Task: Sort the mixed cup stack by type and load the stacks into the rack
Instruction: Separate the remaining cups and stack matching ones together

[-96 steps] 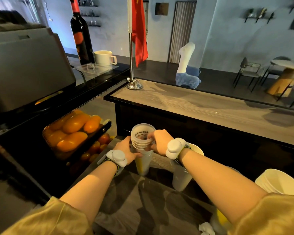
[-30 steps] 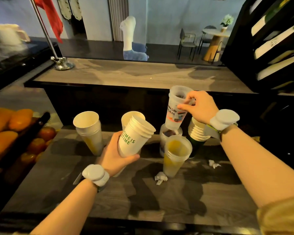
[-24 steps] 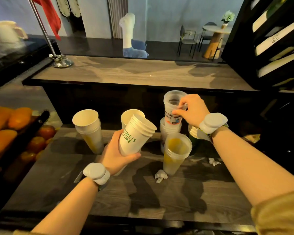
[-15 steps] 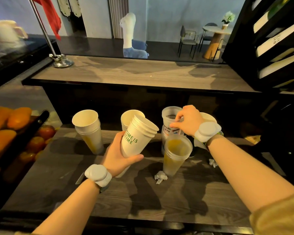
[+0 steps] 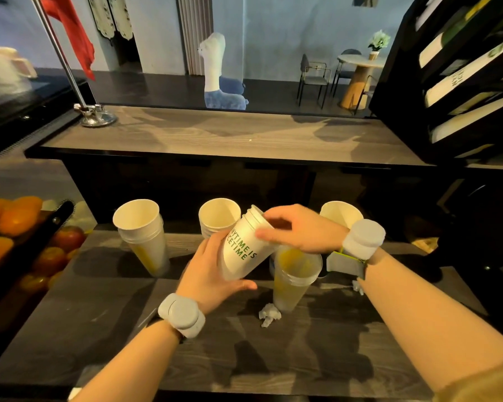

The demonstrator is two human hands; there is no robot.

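Single head-worn wide-angle view, looks forward and down from above the forearms, close on the dark work counter (image 5: 317,355). Beyond the fingers (image 5: 266,235) the raised bar top (image 5: 215,134) and room recede. No second view.

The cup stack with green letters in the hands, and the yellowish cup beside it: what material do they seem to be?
Lettered cup stack: probably paper, opaque matte white with printed green text. Yellowish cup: probably frosted plastic, since yellow shows through its translucent wall.
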